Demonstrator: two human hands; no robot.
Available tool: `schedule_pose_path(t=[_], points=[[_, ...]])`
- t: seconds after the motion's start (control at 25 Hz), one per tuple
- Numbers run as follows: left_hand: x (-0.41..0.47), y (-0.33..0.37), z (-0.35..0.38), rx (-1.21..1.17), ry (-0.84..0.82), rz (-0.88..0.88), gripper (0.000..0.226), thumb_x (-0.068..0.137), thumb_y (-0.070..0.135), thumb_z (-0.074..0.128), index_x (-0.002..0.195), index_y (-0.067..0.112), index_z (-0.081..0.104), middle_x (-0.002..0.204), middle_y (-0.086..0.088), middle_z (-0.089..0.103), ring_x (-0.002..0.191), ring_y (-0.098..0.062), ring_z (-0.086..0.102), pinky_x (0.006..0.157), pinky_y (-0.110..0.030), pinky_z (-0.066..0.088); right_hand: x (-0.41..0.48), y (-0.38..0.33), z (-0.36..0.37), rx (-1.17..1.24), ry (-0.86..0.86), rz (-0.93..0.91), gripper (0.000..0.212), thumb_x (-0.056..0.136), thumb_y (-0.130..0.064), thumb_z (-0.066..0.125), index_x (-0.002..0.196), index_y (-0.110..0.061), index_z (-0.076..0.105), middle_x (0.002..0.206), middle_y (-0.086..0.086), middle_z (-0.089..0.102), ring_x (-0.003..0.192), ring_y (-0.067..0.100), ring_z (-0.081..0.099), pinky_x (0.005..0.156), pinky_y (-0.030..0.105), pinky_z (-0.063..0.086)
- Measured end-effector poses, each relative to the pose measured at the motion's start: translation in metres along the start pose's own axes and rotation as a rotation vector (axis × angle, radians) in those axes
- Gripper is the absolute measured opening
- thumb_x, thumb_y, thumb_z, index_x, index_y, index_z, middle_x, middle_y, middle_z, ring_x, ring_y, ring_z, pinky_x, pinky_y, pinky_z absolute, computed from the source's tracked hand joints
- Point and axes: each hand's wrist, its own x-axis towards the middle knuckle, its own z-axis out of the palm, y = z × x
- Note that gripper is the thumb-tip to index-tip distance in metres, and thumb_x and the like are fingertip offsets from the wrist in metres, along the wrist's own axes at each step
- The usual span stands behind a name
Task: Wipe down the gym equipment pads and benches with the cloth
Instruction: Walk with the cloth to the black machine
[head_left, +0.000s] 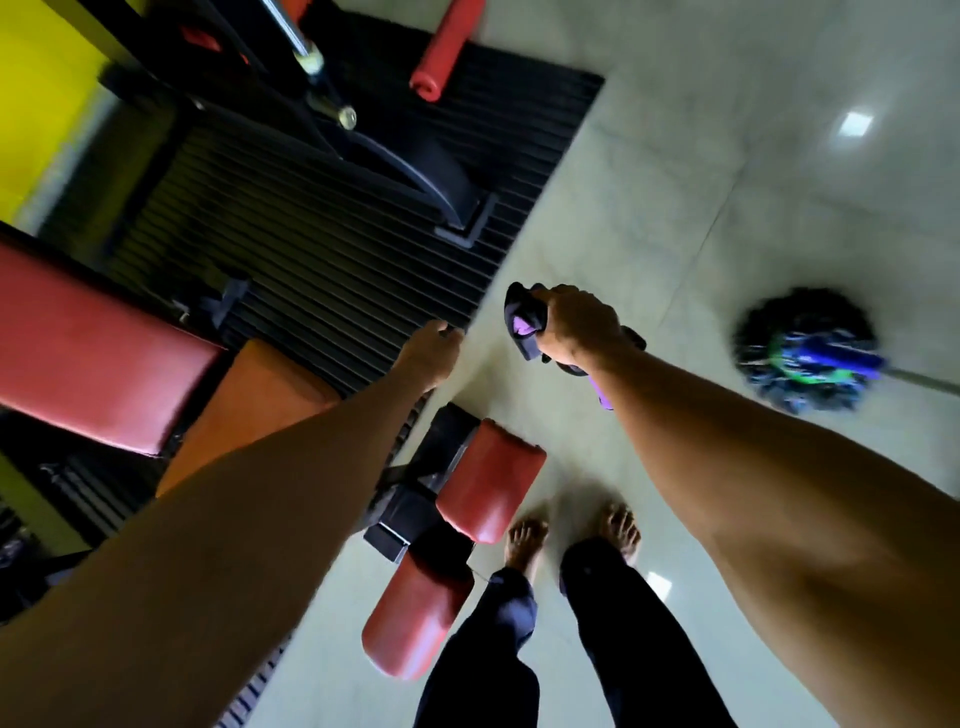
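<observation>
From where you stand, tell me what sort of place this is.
Most likely a gym: a red padded bench, red roller pads on a black frame, and a ribbed black rubber mat on the floor.

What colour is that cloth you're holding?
The cloth is dark with purple patches; head view.

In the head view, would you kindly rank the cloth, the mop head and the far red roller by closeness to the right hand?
1. cloth, gripped in the right hand.
2. mop head, on the floor to its right.
3. red roller, far off at the view's top.
</observation>
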Motion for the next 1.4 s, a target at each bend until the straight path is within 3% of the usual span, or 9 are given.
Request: schedule_pose_path(t=[0.2,0.44,0.8,1.0,1.2,1.28,1.4], points=[[-0.024,0.078,-0.058,0.048,0.087,0.089,0.056,0.107,0.038,0.043,0.153,0.007,0.038,0.155,-0.018,0.044,0.141,-0.032,0.043,0.113,-0.035,0.035,-0.003,-0.01,-0.097,0.004,0.113,-0.048,0.045,0.09,-0.031,0.067,0.132,-0.021,0.057,0.123,0.013,0.064,0.117,0.036,0.062,0.088,0.04,0.05],[-0.078,0.168,-0.119,0.069,0.147,0.175,0.05,0.109,0.031,0.04,0.15,0.002,0.041,0.155,-0.02,0.042,0.141,-0.034,0.042,0.112,-0.037,0.035,-0.028,-0.034,-0.201,-0.026,0.209,-0.073,0.043,0.09,-0.026,0.065,0.133,-0.024,0.059,0.126,0.012,0.067,0.119,0.034,0.064,0.094,0.042,0.054],[-0.106,0.228,-0.222,-0.019,0.254,0.206,0.051,0.107,0.031,0.043,0.151,0.006,0.041,0.154,-0.018,0.043,0.141,-0.032,0.042,0.112,-0.033,0.035,-0.032,-0.104,-0.334,-0.101,0.22,-0.151,0.048,0.093,-0.03,0.062,0.14,-0.026,0.053,0.13,0.011,0.065,0.12,0.035,0.063,0.093,0.042,0.053],[-0.089,0.268,-0.282,0.023,0.33,0.215,0.051,0.107,0.032,0.042,0.151,0.006,0.042,0.156,-0.022,0.04,0.143,-0.036,0.039,0.114,-0.036,0.032,-0.001,-0.123,-0.407,-0.137,0.234,-0.146,0.045,0.093,-0.027,0.06,0.137,-0.023,0.054,0.129,0.012,0.062,0.117,0.037,0.062,0.085,0.037,0.046],[-0.052,0.329,-0.33,-0.069,0.327,0.277,0.05,0.106,0.034,0.045,0.148,0.006,0.044,0.148,-0.019,0.05,0.134,-0.034,0.05,0.105,-0.033,0.041,0.031,-0.134,-0.479,-0.118,0.314,-0.139,0.044,0.095,-0.026,0.06,0.138,-0.021,0.052,0.136,0.013,0.047,0.117,0.041,0.06,0.088,0.041,0.047],[-0.038,0.354,-0.341,-0.065,0.322,0.299,0.052,0.104,0.036,0.046,0.148,0.007,0.045,0.147,-0.018,0.051,0.134,-0.034,0.05,0.107,-0.036,0.04,0.043,-0.132,-0.503,-0.11,0.345,-0.138,0.044,0.096,-0.024,0.06,0.139,-0.019,0.05,0.138,0.014,0.041,0.117,0.042,0.059,0.092,0.044,0.048],[-0.013,0.398,-0.353,-0.063,0.299,0.322,0.052,0.105,0.036,0.047,0.149,0.008,0.043,0.152,-0.017,0.047,0.138,-0.033,0.045,0.112,-0.038,0.038,0.069,-0.122,-0.542,-0.1,0.361,-0.129,0.045,0.095,-0.022,0.06,0.139,-0.017,0.051,0.136,0.015,0.051,0.121,0.04,0.058,0.095,0.045,0.049]])
